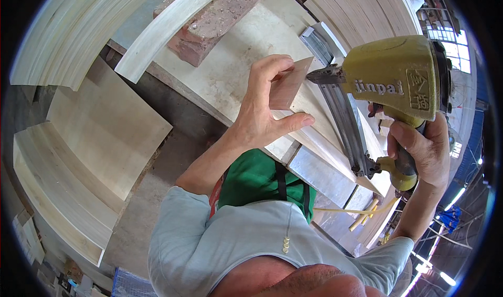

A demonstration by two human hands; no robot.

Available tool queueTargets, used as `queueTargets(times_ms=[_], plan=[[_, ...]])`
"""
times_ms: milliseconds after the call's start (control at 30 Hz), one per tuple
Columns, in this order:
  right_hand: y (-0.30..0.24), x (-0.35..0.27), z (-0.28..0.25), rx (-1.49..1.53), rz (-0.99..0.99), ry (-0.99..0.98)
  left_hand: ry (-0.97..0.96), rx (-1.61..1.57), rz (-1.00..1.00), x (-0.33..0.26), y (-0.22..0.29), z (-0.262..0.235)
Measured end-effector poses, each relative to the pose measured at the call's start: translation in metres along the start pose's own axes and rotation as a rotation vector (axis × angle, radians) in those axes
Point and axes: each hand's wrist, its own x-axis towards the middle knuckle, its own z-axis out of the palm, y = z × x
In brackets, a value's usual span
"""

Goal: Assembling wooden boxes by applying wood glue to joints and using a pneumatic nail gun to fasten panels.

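Note:
My right hand (pixel 427 147) is wrapped round the handle of a yellow-green nail gun (pixel 390 63) with a long dark magazine (pixel 343 121). The gun's dark nose points left, close to the edge of a small flat wooden piece (pixel 291 87); whether they touch I cannot tell. That piece stands on edge, its far side against the curled fingers of my left hand (pixel 255 108). The left thumb reaches out below the piece, toward the magazine. Under the gun a long pale wooden part (pixel 330 150) lies on the worktable (pixel 241 56).
Curved wooden strips (pixel 73 29) are stacked at the far left, and one curved strip (pixel 167 29) rests on a reddish block (pixel 207 35). Another curved stack (pixel 63 181) sits left on a board (pixel 105 129). Boards (pixel 361 8) lie at the back. A yellow hose (pixel 346 211) runs near the front.

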Motion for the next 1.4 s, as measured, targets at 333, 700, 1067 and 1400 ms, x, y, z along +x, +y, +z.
queueTargets(times_ms=[333, 700, 1067, 1400], plan=[[0.001, -0.006, -0.003, -0.020, 0.005, 0.026, -0.027, -0.016, -0.077, -0.001, 0.003, 0.001], [0.102, -0.183, -0.077, 0.012, 0.186, 0.739, -0.179, 0.518, 0.107, 0.002, 0.018, -0.010], [0.292, -0.349, -0.100, 0.152, 0.624, 1.040, 0.043, 0.508, -0.144, -0.018, 0.004, 0.011], [0.460, -0.280, -0.057, -0.745, 0.867, 0.931, 0.133, 0.695, -0.206, -0.036, -0.003, 0.010]])
